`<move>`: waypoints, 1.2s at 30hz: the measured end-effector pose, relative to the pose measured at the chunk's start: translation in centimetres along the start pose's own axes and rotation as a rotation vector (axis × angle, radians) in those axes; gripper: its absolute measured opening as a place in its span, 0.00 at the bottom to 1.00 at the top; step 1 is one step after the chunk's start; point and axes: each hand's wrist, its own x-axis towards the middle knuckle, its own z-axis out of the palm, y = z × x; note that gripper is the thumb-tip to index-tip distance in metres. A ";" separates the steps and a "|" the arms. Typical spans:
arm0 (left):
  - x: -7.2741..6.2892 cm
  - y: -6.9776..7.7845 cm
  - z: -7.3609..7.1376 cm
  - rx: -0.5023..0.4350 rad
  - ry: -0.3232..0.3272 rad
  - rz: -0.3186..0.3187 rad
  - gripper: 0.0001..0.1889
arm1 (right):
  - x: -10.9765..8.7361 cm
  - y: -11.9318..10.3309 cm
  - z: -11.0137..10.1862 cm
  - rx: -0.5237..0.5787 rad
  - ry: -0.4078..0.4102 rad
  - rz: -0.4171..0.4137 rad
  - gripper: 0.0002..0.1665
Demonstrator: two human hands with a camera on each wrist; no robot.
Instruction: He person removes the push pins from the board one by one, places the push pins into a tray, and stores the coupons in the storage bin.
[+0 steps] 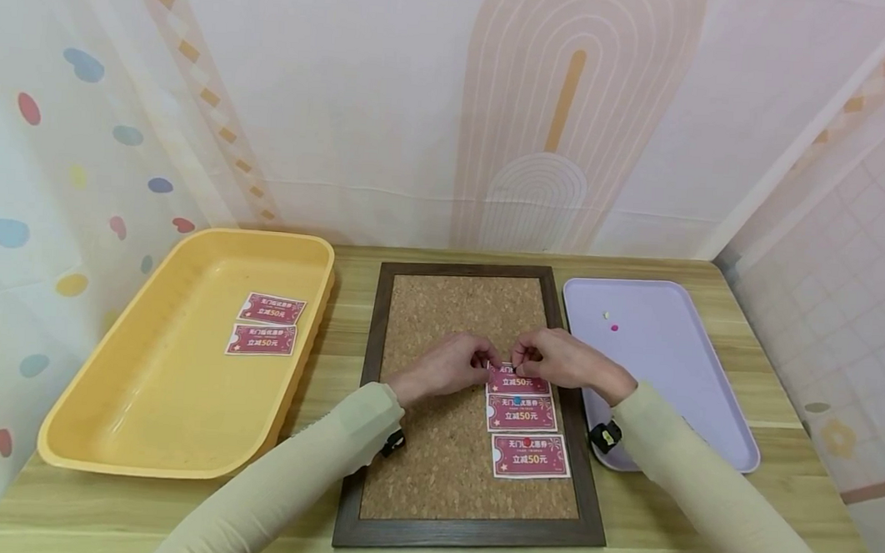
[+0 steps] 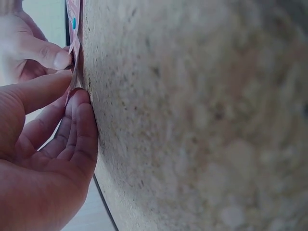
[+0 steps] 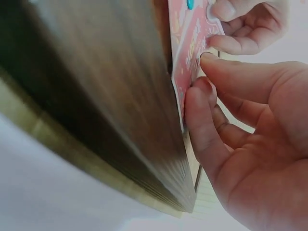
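Note:
A cork board [image 1: 416,488] in a dark wooden frame lies on the table. Along its right side, three red-and-white paper coupons form a column. The middle coupon [image 1: 521,418] bears a blue push pin [image 1: 517,401], the lowest coupon [image 1: 530,462] a red one [image 1: 527,441]. At the topmost coupon [image 1: 519,385], my left hand [image 1: 449,364] pinches the left edge between thumb and fingers, as the left wrist view shows. My right hand [image 1: 562,360] pinches a small dark push pin at the coupon's upper edge; the fingertips mostly hide it.
To the left stands a yellow bin [image 1: 170,467] with two more coupons [image 1: 261,340] inside. A lilac tray [image 1: 658,321] on the right holds a pink pin [image 1: 614,328] and a pale yellow pin [image 1: 606,316]. A patterned curtain [image 1: 392,98] hangs behind the table.

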 end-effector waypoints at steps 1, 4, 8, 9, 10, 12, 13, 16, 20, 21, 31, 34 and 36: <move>0.0 0.0 0.0 0.000 0.001 0.000 0.07 | 0.0 0.0 -0.1 0.005 -0.005 0.003 0.05; 0.0 0.0 0.0 0.001 0.006 -0.001 0.07 | -0.2 -0.1 -0.3 0.027 -0.009 0.005 0.05; -0.1 0.1 -0.1 -0.019 0.011 -0.011 0.07 | -0.5 -0.2 -0.5 0.055 0.024 -0.015 0.05; -0.1 0.1 -0.1 -0.028 0.013 -0.014 0.07 | -0.6 -0.3 -0.5 0.063 0.038 -0.026 0.04; -0.1 0.1 -0.1 -0.038 0.016 -0.017 0.07 | -0.7 -0.3 -0.6 0.073 0.051 -0.031 0.04; -0.2 0.2 -0.2 -0.056 0.025 -0.022 0.07 | -0.9 -0.4 -0.7 0.082 0.081 -0.043 0.03; -0.3 0.2 -0.3 -0.062 0.031 -0.022 0.07 | -1.0 -0.4 -0.7 0.088 0.095 -0.045 0.03; -0.4 0.3 -0.4 -0.081 0.051 -0.021 0.07 | -1.2 -0.6 -0.8 0.096 0.131 -0.038 0.03; -0.5 0.5 -0.6 -0.104 0.081 -0.016 0.07 | -1.6 -0.8 -0.9 0.095 0.178 -0.042 0.04; -0.6 0.6 -0.7 -0.108 0.090 -0.009 0.07 | -1.7 -0.8 -0.9 0.094 0.191 -0.046 0.04; -1.5 1.0 -1.5 -0.146 0.167 0.029 0.11 | -2.5 -1.5 -1.1 0.126 0.288 -0.049 0.03; -1.7 1.2 -1.8 -0.163 0.190 0.028 0.13 | -2.7 -1.7 -1.2 0.133 0.312 -0.040 0.02; -1.9 1.3 -2.0 -0.176 0.200 0.028 0.12 | -2.9 -1.9 -1.3 0.134 0.330 -0.042 0.03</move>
